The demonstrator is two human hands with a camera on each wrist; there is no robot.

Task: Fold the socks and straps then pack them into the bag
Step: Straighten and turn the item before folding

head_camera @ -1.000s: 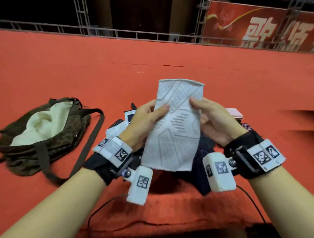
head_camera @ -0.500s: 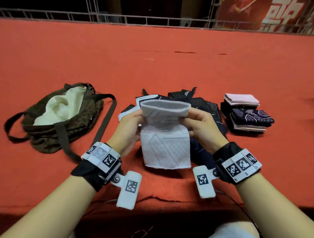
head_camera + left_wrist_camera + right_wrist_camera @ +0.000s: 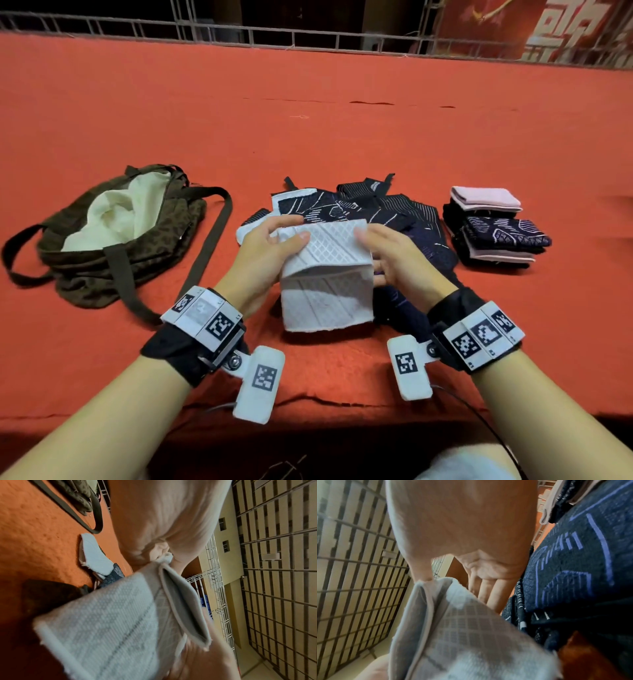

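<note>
Fingers (image 3: 291, 236) of both hands pinch the white sock (image 3: 325, 274), doubled over; knit textured with raised diamond ribbing.

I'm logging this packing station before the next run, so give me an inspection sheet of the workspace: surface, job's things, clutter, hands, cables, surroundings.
Surface: red carpet, wrinkled at the near edge.
Job's things: white sock held above the carpet, top part folded toward the person; unfolded dark pile behind it; folded stack to the right; brown bag to the left, open, pale lining showing.
Clutter: nothing seen.
Hands: left hand and right hand each pinch a side of the white sock.
Cables: thin dark cable trailing from the right wrist unit.
Surroundings: metal railing along the far edge; red banner at the upper right.
</note>
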